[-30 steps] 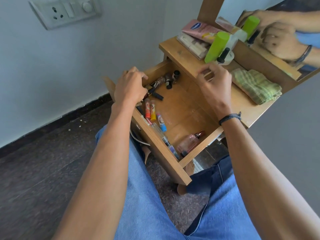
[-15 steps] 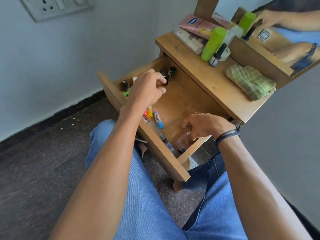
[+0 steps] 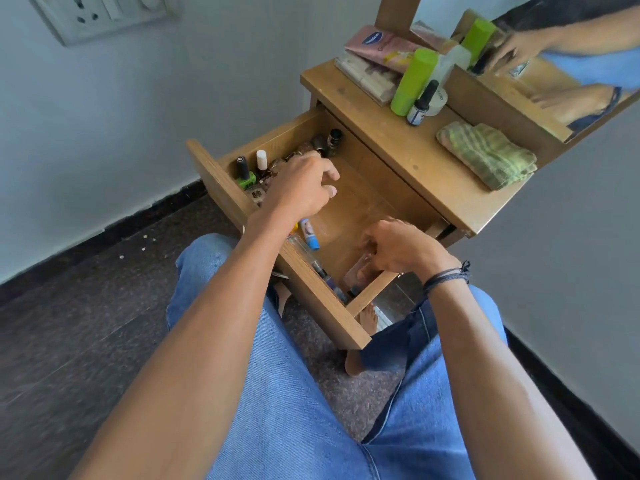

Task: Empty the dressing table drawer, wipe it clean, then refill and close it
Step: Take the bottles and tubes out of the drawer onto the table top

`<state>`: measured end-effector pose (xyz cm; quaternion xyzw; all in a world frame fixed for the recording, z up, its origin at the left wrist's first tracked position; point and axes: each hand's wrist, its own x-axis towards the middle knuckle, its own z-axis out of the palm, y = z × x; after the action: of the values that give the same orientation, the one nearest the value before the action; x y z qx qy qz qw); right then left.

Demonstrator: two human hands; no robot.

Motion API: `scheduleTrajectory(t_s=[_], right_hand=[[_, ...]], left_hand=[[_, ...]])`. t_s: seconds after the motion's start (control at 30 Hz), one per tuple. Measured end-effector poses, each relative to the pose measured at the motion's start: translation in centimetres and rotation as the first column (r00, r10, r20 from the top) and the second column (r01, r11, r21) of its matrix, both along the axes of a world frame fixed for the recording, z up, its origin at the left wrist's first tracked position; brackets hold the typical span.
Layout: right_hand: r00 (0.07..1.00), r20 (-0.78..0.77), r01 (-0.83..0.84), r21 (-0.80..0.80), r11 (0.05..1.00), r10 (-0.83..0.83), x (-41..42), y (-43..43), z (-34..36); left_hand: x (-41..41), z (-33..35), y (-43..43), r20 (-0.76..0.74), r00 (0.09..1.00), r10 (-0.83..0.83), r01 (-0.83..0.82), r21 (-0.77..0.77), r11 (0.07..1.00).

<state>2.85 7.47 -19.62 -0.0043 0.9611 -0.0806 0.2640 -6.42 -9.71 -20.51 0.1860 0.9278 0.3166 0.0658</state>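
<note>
The wooden drawer (image 3: 221,183) of the dressing table (image 3: 408,157) is pulled out over my lap. Small bottles stand at its far left, among them a green nail polish (image 3: 244,177) and a white-capped one (image 3: 261,161); dark bottles (image 3: 333,137) sit in the back corner. A blue lip balm stick (image 3: 310,234) lies by the front wall. My left hand (image 3: 299,188) hovers over the small bottles, fingers loosely curled, nothing visible in its grip. My right hand (image 3: 398,247) reaches into the near right corner and grips a clear pinkish perfume bottle (image 3: 356,276).
On the tabletop lie a folded green checked cloth (image 3: 485,155), a green tube (image 3: 412,81), a dropper bottle (image 3: 420,106), a pink tube (image 3: 381,46) and a pale box. A mirror (image 3: 561,74) stands behind. A wall socket (image 3: 104,13) is at upper left.
My right hand came down from the tabletop into the drawer's near corner and closed on the perfume bottle. My left hand shifted slightly over the small bottles.
</note>
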Motion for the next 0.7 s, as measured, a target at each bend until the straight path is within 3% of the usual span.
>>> scheduleTrajectory(t_s=[0.43, 0.7], right_hand=[[0.978, -0.159, 0.083, -0.301, 0.95, -0.136, 0.6, 1.9, -0.6], [0.962, -0.225, 0.085, -0.287, 0.954, -0.153, 0.9, 1.7, -1.2]], left_hand=[[1.8, -0.8, 0.5, 0.114, 0.989, -0.091, 0.096, -0.039, 0.995], [1.7, -0.9, 0.2, 0.166, 0.976, -0.139, 0.143, -0.014, 0.99]])
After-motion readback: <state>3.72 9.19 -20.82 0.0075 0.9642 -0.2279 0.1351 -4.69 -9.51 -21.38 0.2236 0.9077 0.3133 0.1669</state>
